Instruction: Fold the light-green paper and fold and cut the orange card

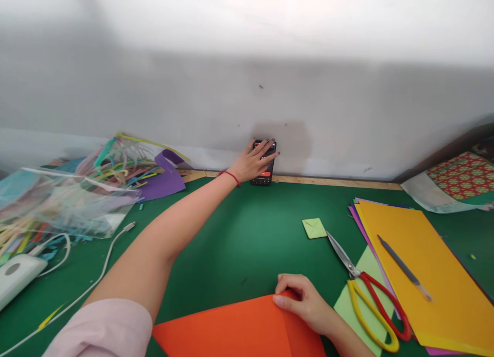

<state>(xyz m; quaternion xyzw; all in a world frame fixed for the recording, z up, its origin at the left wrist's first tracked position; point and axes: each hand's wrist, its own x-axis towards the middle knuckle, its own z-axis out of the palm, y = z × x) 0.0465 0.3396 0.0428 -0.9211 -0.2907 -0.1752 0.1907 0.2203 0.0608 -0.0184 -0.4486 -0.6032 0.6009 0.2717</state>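
at the far edge of the green surface (231,244), the left hand (250,165) has its fingers spread over a phone (262,182), hiding much of its screen; whether they press it, i cannot tell. toward the near edge, the right hand (306,300) is clamped on orange paper (231,328), curled fingertips hidden; the frame cuts the sheet off. rightward, scissors (352,270) partly cover pale green paper (347,301).

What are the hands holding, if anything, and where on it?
Right hand: orange paper, by its far corner. Left hand: fingers spread over the phone; can't tell if gripped.
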